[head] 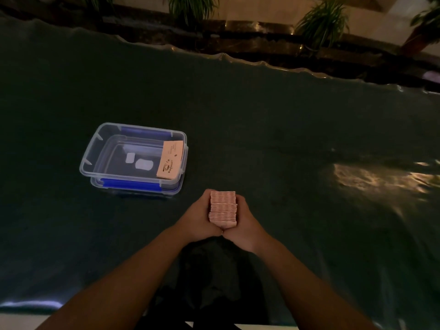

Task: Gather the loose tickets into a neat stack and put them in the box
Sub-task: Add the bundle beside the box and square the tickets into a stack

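Note:
A thick stack of pink tickets (223,209) stands on edge on the dark table, pressed between both palms. My left hand (198,219) clamps its left side and my right hand (246,222) its right side, thumbs meeting at the near end. The clear plastic box (95,148) with blue clips sits up and to the left of my hands. Inside it, a pile of tan tickets (170,159) with a coffee-cup print leans against the right wall.
The table wears a dark green cloth (285,139) under a glossy, wrinkled cover that catches light at the right. Beyond the far edge run a dark ledge and potted plants (321,22). The box rests on its lid.

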Tool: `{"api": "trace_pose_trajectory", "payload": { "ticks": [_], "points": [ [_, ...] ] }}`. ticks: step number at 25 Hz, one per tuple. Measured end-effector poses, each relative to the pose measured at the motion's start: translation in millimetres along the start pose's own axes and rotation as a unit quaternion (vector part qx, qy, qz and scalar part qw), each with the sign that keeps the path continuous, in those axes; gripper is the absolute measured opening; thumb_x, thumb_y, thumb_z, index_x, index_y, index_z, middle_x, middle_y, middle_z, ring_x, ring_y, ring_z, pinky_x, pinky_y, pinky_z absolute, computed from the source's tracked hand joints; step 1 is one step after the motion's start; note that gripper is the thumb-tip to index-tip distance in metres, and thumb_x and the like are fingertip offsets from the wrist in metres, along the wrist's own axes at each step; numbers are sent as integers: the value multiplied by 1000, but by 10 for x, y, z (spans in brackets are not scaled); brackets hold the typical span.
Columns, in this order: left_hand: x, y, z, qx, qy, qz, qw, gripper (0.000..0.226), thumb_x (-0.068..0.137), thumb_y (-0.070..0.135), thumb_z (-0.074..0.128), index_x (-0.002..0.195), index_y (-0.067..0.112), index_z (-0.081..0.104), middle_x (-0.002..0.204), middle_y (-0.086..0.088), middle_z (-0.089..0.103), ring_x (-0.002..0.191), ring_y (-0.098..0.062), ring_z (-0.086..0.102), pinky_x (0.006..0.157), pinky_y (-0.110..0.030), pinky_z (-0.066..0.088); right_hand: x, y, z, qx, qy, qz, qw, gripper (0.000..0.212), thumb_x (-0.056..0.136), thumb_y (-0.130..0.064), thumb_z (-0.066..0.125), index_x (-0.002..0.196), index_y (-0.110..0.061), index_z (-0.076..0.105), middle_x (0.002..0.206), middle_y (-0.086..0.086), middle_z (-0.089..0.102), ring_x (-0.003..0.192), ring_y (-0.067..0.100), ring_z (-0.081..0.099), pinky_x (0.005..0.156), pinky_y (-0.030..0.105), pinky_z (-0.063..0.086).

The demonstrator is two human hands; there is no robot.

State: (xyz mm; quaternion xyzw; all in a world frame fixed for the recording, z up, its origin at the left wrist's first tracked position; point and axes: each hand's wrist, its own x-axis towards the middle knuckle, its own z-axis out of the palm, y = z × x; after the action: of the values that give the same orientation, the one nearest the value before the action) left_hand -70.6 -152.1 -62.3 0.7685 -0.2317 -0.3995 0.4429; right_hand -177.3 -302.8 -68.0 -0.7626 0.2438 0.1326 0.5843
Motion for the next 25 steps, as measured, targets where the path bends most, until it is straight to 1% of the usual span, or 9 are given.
{"api": "trace_pose_trajectory", "payload": {
  "ticks": [4, 9, 12, 14, 16, 18, 20, 23, 25],
  "points": [
    [-16, 15, -53, -99, -5, -42, 994, 96, 58, 11, 95, 134, 43, 46, 131, 15, 63, 126, -6, 58, 94, -27, 50, -58, 68, -101, 80, -7, 17, 997, 110, 59, -27, 92, 152, -36, 35, 144, -11, 58, 128, 7, 64, 106, 37, 56],
    [-44, 64, 0, -263, -36, -93, 960, 101, 57, -1, 88, 147, 15, 48, 132, -14, 70, 125, -32, 65, 108, -59, 50, -167, 217, -31, 229, 1, 75, 971, 107, 67, -21, 91, 152, -52, 33, 146, -3, 59, 130, 24, 64, 109, 50, 55],
    [-71, 90, 15, -309, -78, -67, 945, 86, 66, -5, 80, 144, 10, 50, 133, -21, 68, 126, -37, 65, 108, -56, 50, -173, 292, 23, 313, 39, 71, 946, 111, 58, -8, 94, 150, -43, 42, 136, 1, 71, 122, 23, 72, 107, 52, 57],
    [-66, 95, -56, -318, -74, -53, 944, 83, 67, -3, 79, 143, 17, 51, 134, -20, 67, 126, -34, 65, 104, -52, 54, -175, 305, -32, 316, 63, 66, 944, 106, 55, -8, 94, 145, -42, 49, 132, 0, 75, 122, 25, 73, 105, 53, 58],
    [-35, 66, -169, -258, -48, -39, 964, 92, 61, 5, 88, 139, 35, 49, 135, -7, 66, 125, -25, 65, 98, -45, 59, -182, 327, -117, 283, 83, 52, 954, 105, 55, -11, 94, 146, -38, 51, 129, -5, 76, 123, 22, 72, 103, 51, 59],
    [-10, 23, -248, -126, -44, -19, 991, 94, 57, 18, 95, 131, 51, 48, 130, 13, 67, 123, -7, 65, 97, -36, 59, -200, 353, -194, 221, 99, 25, 970, 111, 55, -13, 94, 153, -32, 46, 132, -8, 75, 125, 14, 70, 106, 45, 56],
    [18, -22, -258, -4, -32, -7, 999, 93, 57, 30, 97, 130, 55, 46, 128, 22, 65, 122, 4, 61, 102, -33, 54, -224, 368, -246, 137, 99, 1, 986, 119, 58, -22, 93, 161, -31, 35, 142, -6, 65, 130, 8, 64, 112, 40, 50],
    [58, -106, -180, 116, 18, 25, 993, 98, 53, 50, 94, 137, 43, 46, 134, 19, 58, 132, -7, 52, 112, -45, 46, -238, 386, -297, -13, 102, -6, 995, 119, 63, -45, 86, 160, -52, 17, 147, -12, 36, 131, -4, 46, 113, 31, 40],
    [67, -172, -117, 162, 41, 29, 986, 96, 51, 58, 90, 135, 42, 46, 135, 19, 54, 134, -9, 44, 115, -50, 41, -209, 417, -286, -84, 105, 10, 991, 120, 64, -54, 80, 160, -55, 8, 150, -12, 28, 137, 11, 35, 117, 40, 33]
  ]
}}
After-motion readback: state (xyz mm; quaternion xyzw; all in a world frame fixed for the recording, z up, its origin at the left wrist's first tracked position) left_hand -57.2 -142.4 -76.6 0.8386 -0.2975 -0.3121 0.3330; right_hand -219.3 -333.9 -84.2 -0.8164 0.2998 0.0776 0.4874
